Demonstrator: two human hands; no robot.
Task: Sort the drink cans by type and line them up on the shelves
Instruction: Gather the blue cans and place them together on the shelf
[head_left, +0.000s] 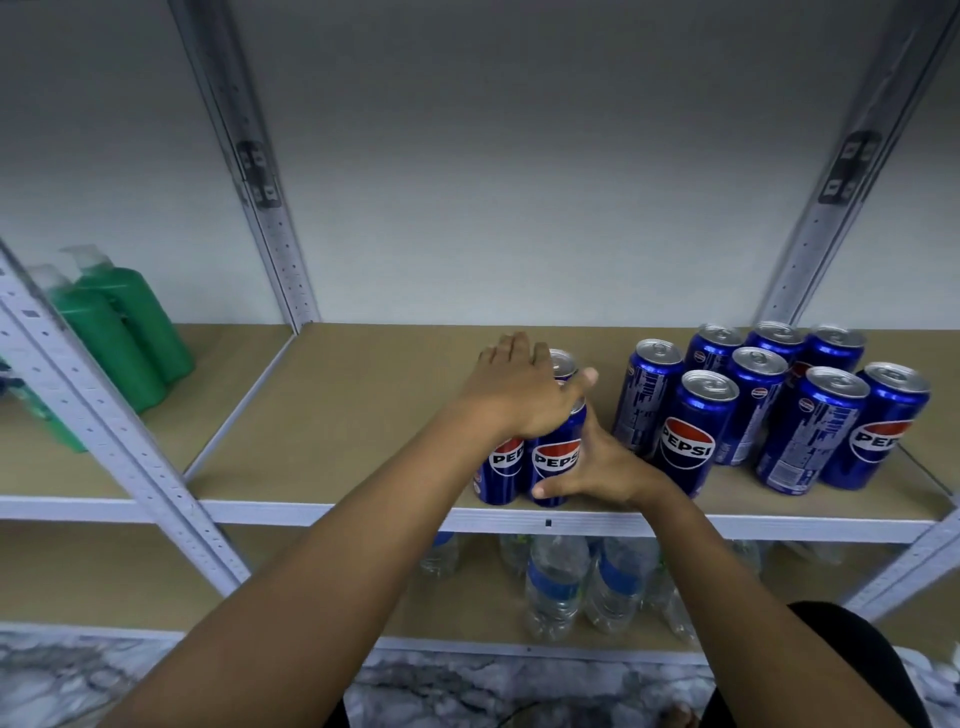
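Both hands work at a small group of blue Pepsi cans near the front edge of the tan shelf board. The left hand lies over the tops of the cans, fingers straight and spread, covering the front left can and reaching toward the rear can behind it. The right hand presses against the side of the front right can, thumb low at its base. Well to the right stands a cluster of upright Pepsi cans. Green pump bottles stand on the neighbouring shelf bay at left, and clear water bottles fill the shelf below.
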